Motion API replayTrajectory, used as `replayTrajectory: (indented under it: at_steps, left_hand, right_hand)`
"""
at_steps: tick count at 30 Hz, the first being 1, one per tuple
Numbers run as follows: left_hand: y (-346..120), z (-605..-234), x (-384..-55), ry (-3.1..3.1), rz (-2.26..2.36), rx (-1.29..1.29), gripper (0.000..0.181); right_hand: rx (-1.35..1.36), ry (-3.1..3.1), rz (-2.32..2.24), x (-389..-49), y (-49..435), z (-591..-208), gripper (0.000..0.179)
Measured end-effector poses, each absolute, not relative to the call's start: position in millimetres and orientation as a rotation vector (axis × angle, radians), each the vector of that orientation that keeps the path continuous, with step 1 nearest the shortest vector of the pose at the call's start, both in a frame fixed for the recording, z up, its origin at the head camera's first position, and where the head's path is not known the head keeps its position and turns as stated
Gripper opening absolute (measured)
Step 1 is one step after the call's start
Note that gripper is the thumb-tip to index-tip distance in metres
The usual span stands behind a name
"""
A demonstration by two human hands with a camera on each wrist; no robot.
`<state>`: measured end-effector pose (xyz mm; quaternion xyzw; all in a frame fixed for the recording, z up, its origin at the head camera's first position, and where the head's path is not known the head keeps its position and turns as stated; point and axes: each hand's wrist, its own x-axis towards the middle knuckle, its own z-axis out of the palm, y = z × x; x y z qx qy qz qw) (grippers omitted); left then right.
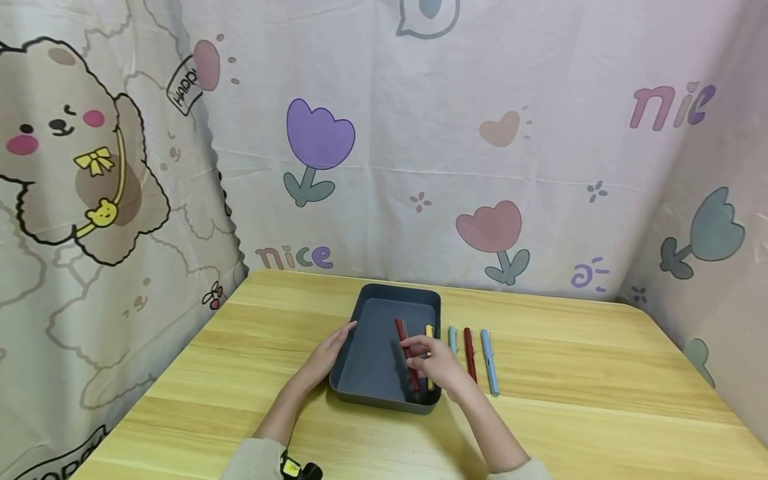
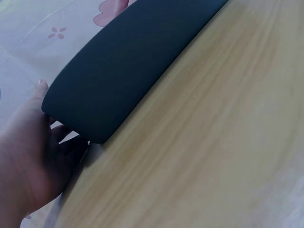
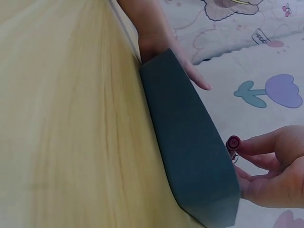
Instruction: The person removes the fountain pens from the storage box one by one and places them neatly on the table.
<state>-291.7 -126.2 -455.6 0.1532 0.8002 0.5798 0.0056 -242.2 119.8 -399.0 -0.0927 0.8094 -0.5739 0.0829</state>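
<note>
A dark grey rectangular tray (image 1: 373, 347) sits on the table. Fingers of my left hand (image 1: 327, 353) lie along its left side, the tips at the rim; in the left wrist view that hand (image 2: 35, 156) is against the tray's outer wall, thumb raised. Over the tray's right part, my right hand (image 1: 437, 363) pinches a dark red pen (image 1: 403, 333) between thumb and fingers. The pen's round end (image 3: 233, 143) shows above the rim in the right wrist view. A yellow pen (image 1: 429, 331) lies inside the tray along the right wall, partly hidden by the right hand.
Right of the tray, a light teal pen (image 1: 453, 339), another dark red pen (image 1: 469, 350) and a light blue pen (image 1: 489, 363) lie side by side on the wooden table (image 1: 570, 380). A patterned cloth (image 1: 390, 153) hangs behind and at both sides.
</note>
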Motion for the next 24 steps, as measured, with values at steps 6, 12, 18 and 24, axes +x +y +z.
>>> replayTrajectory:
  at_steps: [6,12,18,24]
  left_hand:
    - [-126.5,-451.2,-288.7,2.502,1.82,0.484,0.047]
    - [-125.2,-442.6,-283.8,2.473,1.828,0.473,0.044]
    - [-124.8,-440.3,-281.2,2.495,1.802,0.483,0.047]
    - [-121.4,-422.4,-269.2,2.503,1.763,0.482,0.043]
  right_hand:
    - [-0.275,2.418,-1.748,-238.5,128.6,-393.1,0.03]
    - [-0.249,2.446,-1.763,-233.5,139.5,-389.8,0.03]
    - [-0.231,2.474,-1.786,-232.7,151.0,-389.4,0.03]
    - [-0.174,2.474,-1.811,-230.8,164.7,-386.0,0.03]
